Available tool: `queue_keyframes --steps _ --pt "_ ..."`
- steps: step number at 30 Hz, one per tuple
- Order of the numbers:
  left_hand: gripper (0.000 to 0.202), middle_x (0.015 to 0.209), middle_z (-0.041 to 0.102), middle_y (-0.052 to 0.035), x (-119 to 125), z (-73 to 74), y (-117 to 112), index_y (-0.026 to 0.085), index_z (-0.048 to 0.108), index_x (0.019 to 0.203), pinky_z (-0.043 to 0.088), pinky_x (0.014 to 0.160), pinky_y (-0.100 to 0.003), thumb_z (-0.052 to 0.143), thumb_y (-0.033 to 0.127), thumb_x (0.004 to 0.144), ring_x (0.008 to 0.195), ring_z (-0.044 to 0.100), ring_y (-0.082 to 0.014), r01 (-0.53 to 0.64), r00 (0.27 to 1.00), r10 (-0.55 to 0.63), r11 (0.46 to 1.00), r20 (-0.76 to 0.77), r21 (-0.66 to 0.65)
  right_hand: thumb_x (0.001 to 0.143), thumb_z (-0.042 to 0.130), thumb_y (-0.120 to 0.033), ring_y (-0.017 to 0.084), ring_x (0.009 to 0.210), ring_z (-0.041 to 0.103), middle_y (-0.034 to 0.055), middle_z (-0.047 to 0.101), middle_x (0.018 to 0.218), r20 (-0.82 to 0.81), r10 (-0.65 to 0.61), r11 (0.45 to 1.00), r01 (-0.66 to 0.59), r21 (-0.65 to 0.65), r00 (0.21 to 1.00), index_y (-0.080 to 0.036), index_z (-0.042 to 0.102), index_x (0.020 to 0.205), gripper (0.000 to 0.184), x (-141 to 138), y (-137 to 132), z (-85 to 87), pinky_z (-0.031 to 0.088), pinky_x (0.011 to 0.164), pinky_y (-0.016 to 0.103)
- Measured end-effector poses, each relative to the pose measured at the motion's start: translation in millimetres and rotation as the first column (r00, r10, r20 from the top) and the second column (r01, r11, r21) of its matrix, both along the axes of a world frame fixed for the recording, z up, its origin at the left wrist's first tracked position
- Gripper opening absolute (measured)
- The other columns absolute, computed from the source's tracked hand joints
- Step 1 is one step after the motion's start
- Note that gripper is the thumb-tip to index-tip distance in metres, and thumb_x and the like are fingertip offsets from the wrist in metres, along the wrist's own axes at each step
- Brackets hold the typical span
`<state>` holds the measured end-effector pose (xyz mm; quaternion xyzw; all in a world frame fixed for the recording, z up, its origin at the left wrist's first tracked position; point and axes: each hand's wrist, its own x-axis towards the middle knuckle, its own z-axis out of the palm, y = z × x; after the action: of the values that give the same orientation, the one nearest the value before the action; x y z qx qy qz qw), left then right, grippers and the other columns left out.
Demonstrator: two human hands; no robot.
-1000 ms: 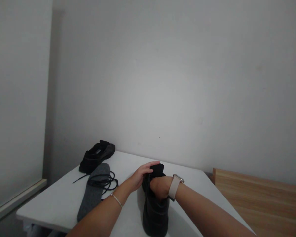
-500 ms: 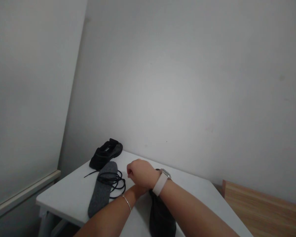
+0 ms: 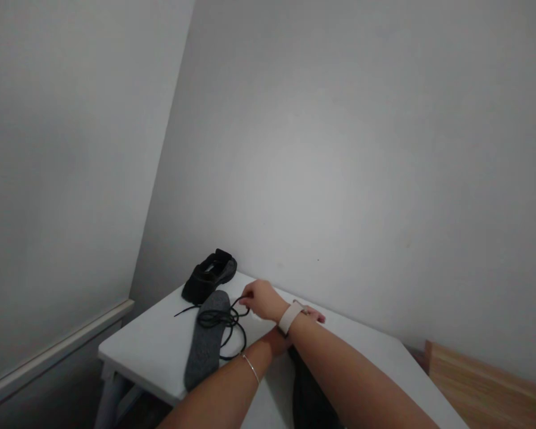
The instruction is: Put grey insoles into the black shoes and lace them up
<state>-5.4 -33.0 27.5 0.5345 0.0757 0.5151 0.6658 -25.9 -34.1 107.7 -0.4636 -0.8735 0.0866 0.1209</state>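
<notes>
My two arms are crossed above the white table. My right hand (image 3: 264,299), at the end of the arm with the pale watch strap, is closed in a pinch on a black shoelace (image 3: 236,319). The rest of that lace lies in loose loops over a grey insole (image 3: 204,351) and the tabletop. Partly hidden behind the right wrist, my left hand (image 3: 313,314) shows its fingers stretched out, with no held thing visible. Below the crossed wrists lies a black item, apparently a shoe (image 3: 311,396), mostly covered by my right forearm.
Another black shoe (image 3: 209,275) rests at the far left corner of the white table (image 3: 147,339), near the wall (image 3: 339,149). A wooden board (image 3: 486,381) stands beyond the table's right edge. A pale ledge (image 3: 58,351) runs along the left wall.
My right hand has taken hold of the lace and raises a strand of it. My left hand's fingers now show beyond the right wrist. The view has shifted slightly left.
</notes>
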Motion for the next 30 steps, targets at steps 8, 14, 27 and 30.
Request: queue_keyframes --steps 8,14,27,30 --pt "0.068 0.124 0.057 -0.0043 -27.3 26.0 3.7 0.033 0.048 0.127 0.036 0.097 -0.035 0.075 0.016 0.067 0.109 0.055 -0.02 0.063 0.931 -0.034 0.996 0.365 -0.067 0.08 0.053 -0.042 0.006 0.04 0.041 -0.0017 0.056 0.057 -0.581 -0.211 0.977 0.169 -0.126 0.786 -0.011 0.063 0.081 0.032 90.0 10.4 40.8 0.032 0.039 0.019" --pt "0.025 0.11 0.062 -0.0048 -38.0 27.3 13.4 0.024 0.062 0.103 0.045 0.085 -0.032 0.062 0.04 0.084 0.094 0.06 -0.0176 0.144 0.884 0.0 0.951 0.467 -0.272 0.069 0.062 -0.052 0.003 0.04 0.026 -0.0085 0.037 0.056 -0.819 -0.269 0.963 0.161 -0.217 0.506 -0.012 0.062 0.08 0.041 162.2 -4.1 28.7 0.02 0.038 0.018" --pt "0.013 0.076 0.063 -0.0071 -31.2 15.2 28.7 0.011 0.062 0.084 0.045 0.046 -0.019 0.054 0.02 0.089 0.055 0.055 -0.0093 0.005 0.889 0.247 0.836 0.384 -0.549 0.066 0.067 -0.029 0.009 0.046 0.047 -0.0001 0.057 0.06 -0.876 -0.473 0.844 0.331 -0.421 0.093 -0.016 0.061 0.067 0.014 290.7 -3.2 -41.5 0.04 0.043 0.021" --pt "0.022 0.066 0.06 -0.0048 -39.9 11.8 36.8 0.011 0.058 0.078 0.045 0.044 -0.016 0.045 0.017 0.094 0.053 0.056 -0.009 -0.078 0.854 0.377 0.774 0.359 -0.629 0.075 0.059 -0.024 0.011 0.046 0.05 -0.0022 0.05 0.051 -0.903 -0.426 0.836 0.405 -0.371 0.053 -0.019 0.056 0.061 0.015 314.0 0.7 -44.5 0.044 0.046 0.023"
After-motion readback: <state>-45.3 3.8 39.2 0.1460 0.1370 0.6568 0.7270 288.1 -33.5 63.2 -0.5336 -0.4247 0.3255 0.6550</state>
